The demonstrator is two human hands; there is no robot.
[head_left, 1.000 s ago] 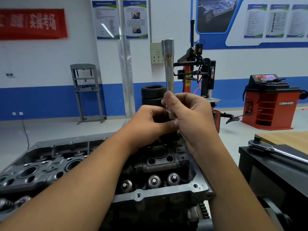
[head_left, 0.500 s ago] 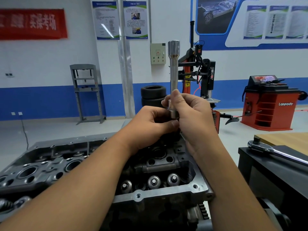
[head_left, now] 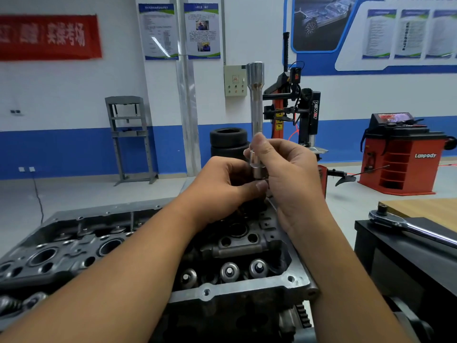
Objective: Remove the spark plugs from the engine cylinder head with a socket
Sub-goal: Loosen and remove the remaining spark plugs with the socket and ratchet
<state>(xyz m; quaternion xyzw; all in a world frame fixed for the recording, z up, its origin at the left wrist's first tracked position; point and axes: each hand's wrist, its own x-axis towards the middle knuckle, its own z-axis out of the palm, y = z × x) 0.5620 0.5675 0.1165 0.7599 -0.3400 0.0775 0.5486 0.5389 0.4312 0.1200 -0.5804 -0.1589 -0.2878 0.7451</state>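
Above the cylinder head (head_left: 222, 290), the right hand (head_left: 289, 177) is pinching the upright socket (head_left: 256, 112) while the left hand (head_left: 222, 186) is closing on its lower end (any plug there is hidden). Next, probably: easing a plug free.

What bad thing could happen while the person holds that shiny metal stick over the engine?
The long socket is pinched only by fingertips of the left hand and right hand, so it could slip and drop onto the cylinder head, maybe into an open hole. Fingers crowd its lower end, so they might get pinched. The ratchet wrench lies near the bench edge; an elbow could knock it off.
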